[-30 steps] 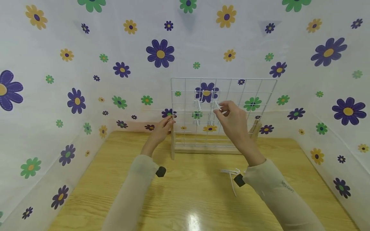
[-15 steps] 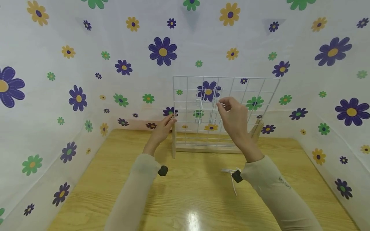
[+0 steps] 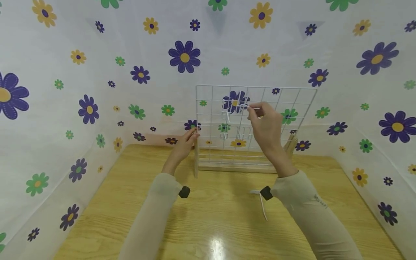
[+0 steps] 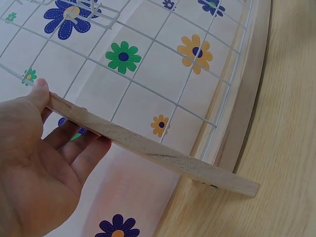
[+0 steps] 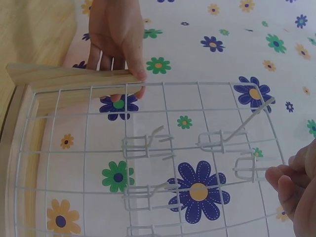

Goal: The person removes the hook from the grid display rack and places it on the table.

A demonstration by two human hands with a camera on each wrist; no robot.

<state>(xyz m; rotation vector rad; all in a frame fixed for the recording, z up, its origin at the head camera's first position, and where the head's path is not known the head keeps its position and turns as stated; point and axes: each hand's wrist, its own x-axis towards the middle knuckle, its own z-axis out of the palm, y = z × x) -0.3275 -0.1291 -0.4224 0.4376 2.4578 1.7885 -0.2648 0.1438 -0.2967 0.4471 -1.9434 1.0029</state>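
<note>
A white wire grid panel (image 3: 256,86) stands upright in a wooden stand (image 3: 237,166). My left hand (image 3: 183,146) grips the stand's wooden side post (image 4: 148,148), thumb at its upper end and fingers behind. At the front of the grid, my right hand (image 3: 268,126) pinches a white wire hook (image 5: 245,169) between thumb and fingertips. The hook's looped end is at the grid wires; whether it has caught on one I cannot tell. Several like it hang on the grid, including an upper hook (image 5: 212,143) and a lower hook (image 5: 140,198).
Loose white hooks (image 3: 263,208) lie on the wooden table (image 3: 208,213) below my right forearm, partly covered by the wrist camera (image 3: 267,193). A flower-printed cloth (image 3: 146,54) surrounds the table at the back and sides.
My right hand has risen slightly, and the hook in it has turned from slanting to nearly level. The left hand keeps its grip on the post. The head view has shifted a little.
</note>
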